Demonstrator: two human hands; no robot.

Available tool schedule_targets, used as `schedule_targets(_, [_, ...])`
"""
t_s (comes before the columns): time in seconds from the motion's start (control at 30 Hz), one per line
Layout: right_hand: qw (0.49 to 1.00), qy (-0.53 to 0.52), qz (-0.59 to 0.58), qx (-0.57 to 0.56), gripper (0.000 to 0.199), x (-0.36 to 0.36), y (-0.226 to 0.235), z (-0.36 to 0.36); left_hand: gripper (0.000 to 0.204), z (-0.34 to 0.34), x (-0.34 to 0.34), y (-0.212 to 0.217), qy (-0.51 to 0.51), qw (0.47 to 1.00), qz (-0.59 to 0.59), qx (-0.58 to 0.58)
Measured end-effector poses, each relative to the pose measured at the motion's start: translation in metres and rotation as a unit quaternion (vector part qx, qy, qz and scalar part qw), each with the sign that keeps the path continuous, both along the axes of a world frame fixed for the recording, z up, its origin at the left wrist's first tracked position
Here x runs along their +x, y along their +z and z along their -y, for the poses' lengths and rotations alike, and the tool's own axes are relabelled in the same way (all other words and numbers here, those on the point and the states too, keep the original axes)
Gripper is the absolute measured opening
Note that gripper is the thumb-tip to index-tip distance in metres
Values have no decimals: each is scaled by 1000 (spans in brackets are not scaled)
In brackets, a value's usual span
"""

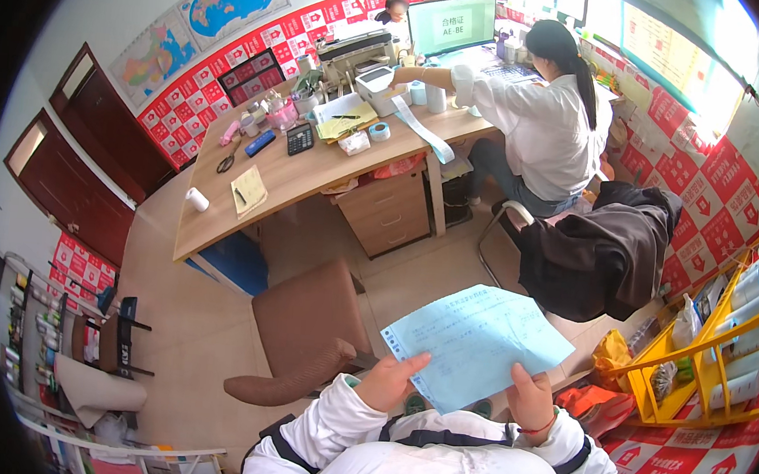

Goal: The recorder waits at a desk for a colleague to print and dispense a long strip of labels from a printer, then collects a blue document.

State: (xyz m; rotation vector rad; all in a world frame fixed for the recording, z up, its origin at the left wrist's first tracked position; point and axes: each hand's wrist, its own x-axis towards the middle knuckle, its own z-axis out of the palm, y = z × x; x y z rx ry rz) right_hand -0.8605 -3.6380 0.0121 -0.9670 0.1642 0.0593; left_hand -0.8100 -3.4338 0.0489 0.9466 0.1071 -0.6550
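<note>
**A:** What do the two hands have hold of?

**B:** A pale blue sheet of paper, printed with lines of text, held up in front of the chest. The left hand pinches its near left corner, thumb lying on top of the sheet and the other fingers curled beneath. The right hand clamps the near right edge the same way, thumb on the paper; a red cord circles that wrist.

**A:** How do the hands stand to each other?

**B:** Apart, one at each lower corner, both closed on the sheet. White sleeves run back toward the near edge.

**A:** And around the paper?

**B:** Just left of it, a brown chair stands on the tan floor. To the right, a dark jacket is draped over an office chair, and further right a yellow rack holds white tubes.

**A:** Further off?

**B:** A long wooden desk carries a calculator, scissors, a roll of tape and yellow notes. At its far right end a person in a white shirt sits before a monitor, one hand reaching to a small white machine, possibly a label printer; the view is too small to be sure.
</note>
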Motion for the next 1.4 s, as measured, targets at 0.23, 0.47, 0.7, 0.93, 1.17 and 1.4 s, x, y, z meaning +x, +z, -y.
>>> schedule_targets(0.23, [995, -47, -1, 92, 41, -5, 2, 2, 31, -4, -6, -1, -10, 1000, -5, -1])
schedule_targets(0.47, [995, -63, -12, 75, 36, -12, 9, 0, 32, -2, -15, -2, -14, 1000, 3, 7])
schedule_targets(0.7, [993, -45, -95, 57, 36, -21, -15, -7, 31, 0, -34, -18, 29, 996, -80, 4])
schedule_targets(0.93, [966, 31, -128, 222, 40, -41, -30, -43, 32, 7, -60, -54, 30, 986, -159, -24])
schedule_targets(1.17, [959, 93, -134, 230, 42, -32, -34, -44, 33, 6, -61, -57, 58, 984, -164, -26])
schedule_targets(1.4, [948, 109, -167, 247, 44, -33, -28, -49, 30, 2, -63, -63, 95, 980, -169, -53])
